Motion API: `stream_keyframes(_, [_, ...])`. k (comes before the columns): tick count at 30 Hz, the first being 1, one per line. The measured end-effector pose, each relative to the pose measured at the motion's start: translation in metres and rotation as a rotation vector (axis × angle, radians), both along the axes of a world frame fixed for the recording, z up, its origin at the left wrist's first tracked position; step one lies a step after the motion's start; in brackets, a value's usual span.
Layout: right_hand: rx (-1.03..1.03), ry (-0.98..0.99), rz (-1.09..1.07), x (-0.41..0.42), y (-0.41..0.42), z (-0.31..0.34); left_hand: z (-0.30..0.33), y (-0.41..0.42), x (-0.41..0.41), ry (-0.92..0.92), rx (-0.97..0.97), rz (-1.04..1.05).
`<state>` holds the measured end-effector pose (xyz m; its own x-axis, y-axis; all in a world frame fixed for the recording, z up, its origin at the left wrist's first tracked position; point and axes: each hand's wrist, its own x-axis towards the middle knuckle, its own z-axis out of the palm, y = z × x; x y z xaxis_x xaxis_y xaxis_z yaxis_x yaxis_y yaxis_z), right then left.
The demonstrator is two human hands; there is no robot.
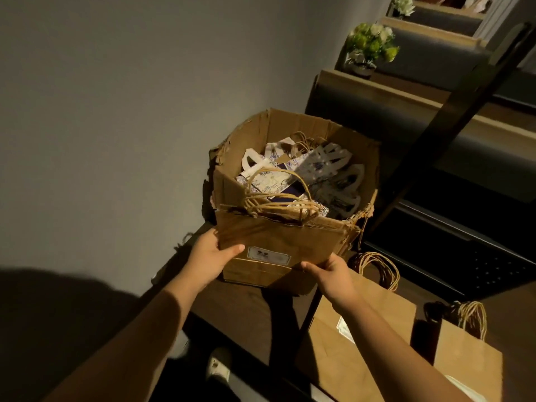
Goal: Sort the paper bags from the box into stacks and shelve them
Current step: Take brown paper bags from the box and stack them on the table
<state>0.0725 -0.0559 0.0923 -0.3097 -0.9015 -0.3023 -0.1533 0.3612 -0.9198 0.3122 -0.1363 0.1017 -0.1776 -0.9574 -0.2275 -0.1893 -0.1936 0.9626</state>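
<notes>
1. Dim room, plain wall at left; dark wooden surface (249,314) carries a torn cardboard box (290,132).
2. Brown bag bundle (278,242), flat, held upright just in front of the box, twine handles up at rim level; long axis runs left to right.
3. Left hand (213,256) grips the bundle's left edge, thumb across the front face.
4. Right hand (333,271) grips its lower right corner, fingers curled behind.
5. Inside the box: white patterned bags (319,166), unsorted.
6. Brown stacks (362,329) lie lower right, nearer the right hand; judged the likely set-down spot.
</notes>
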Motion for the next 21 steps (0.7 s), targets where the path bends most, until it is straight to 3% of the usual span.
stream_keyframes(21, [0.032,-0.103,-0.022,0.008,-0.006,-0.026,-0.022,0.0,0.002,-0.112,0.051,-0.047])
